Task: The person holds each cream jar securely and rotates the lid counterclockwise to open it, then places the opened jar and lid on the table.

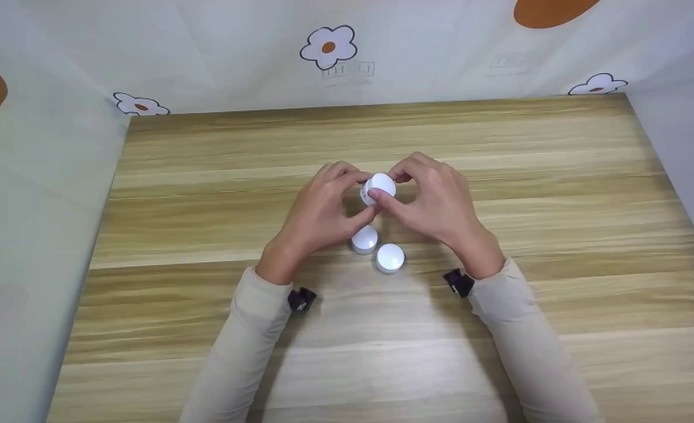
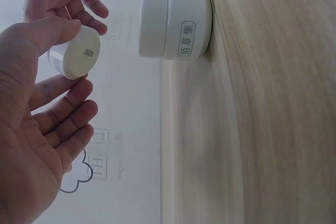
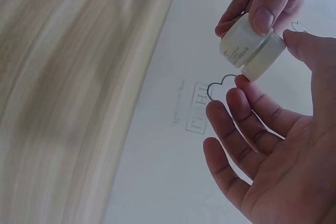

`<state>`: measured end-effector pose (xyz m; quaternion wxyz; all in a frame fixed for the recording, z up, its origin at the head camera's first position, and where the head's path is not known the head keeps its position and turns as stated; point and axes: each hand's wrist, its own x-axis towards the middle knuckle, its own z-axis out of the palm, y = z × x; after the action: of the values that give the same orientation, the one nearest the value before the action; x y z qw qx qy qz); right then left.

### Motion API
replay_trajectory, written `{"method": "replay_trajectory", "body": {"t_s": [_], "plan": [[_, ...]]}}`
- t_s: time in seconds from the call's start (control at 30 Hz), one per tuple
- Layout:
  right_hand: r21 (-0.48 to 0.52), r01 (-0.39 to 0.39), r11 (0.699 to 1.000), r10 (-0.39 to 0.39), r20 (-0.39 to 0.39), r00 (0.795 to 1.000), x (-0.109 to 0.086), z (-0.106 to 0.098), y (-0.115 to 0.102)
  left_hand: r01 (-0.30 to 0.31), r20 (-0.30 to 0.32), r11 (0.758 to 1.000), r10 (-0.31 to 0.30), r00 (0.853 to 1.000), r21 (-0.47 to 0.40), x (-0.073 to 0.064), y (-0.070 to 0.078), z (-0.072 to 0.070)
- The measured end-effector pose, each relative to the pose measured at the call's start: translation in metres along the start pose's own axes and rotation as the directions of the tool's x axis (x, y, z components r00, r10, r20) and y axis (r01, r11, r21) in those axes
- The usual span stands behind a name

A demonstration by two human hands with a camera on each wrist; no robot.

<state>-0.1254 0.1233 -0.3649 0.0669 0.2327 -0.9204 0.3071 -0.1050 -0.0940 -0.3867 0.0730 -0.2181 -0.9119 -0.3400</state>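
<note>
My left hand (image 1: 323, 208) pinches a small white cosmetic jar (image 2: 81, 56) by its body, thumb on one side and index finger on the other. On the lid (image 3: 264, 59), the thumb and index finger of my right hand (image 1: 438, 197) grip opposite edges, while its other fingers spread loosely. The jar is held tilted above the table, its underside with a small printed mark facing the left wrist camera. A thin dark seam shows between lid and body in the right wrist view. Two matching jars, one nearer (image 1: 390, 258) and one farther (image 1: 365, 239), stand lidded below my hands.
The wood-grain table (image 1: 205, 235) stretches out on both sides. A pale backdrop (image 1: 235, 53) with flower prints rises along its back edge, and light sheets flank it left and right. Black wrist cameras sit at both cuffs.
</note>
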Motion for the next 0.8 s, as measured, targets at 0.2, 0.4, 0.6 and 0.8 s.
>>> {"method": "replay_trajectory", "body": {"t_s": [0.2, 0.4, 0.6, 0.8], "plan": [[0.081, 0.027, 0.996, -0.027, 0.008, 1.000, 0.0002, 0.0005, 0.0010, 0.003, -0.001, 1.000, -0.003, 1.000, 0.004, -0.0001, 0.0000, -0.0008], [0.107, 0.053, 0.993, -0.055, 0.011, 0.998, 0.0005, 0.0009, 0.0018, 0.012, 0.004, 1.000, -0.012, 1.000, 0.000, -0.0001, 0.0007, -0.0014], [0.105, 0.064, 0.992, -0.066, 0.018, 0.998, 0.0002, -0.0001, 0.0018, 0.015, 0.003, 1.000, -0.015, 1.000, -0.005, -0.0008, 0.0010, -0.0013], [0.103, 0.027, 0.994, -0.028, 0.005, 1.000, -0.0003, 0.0002, 0.0022, 0.019, 0.004, 1.000, -0.019, 1.000, -0.009, -0.0010, 0.0014, -0.0008]]}}
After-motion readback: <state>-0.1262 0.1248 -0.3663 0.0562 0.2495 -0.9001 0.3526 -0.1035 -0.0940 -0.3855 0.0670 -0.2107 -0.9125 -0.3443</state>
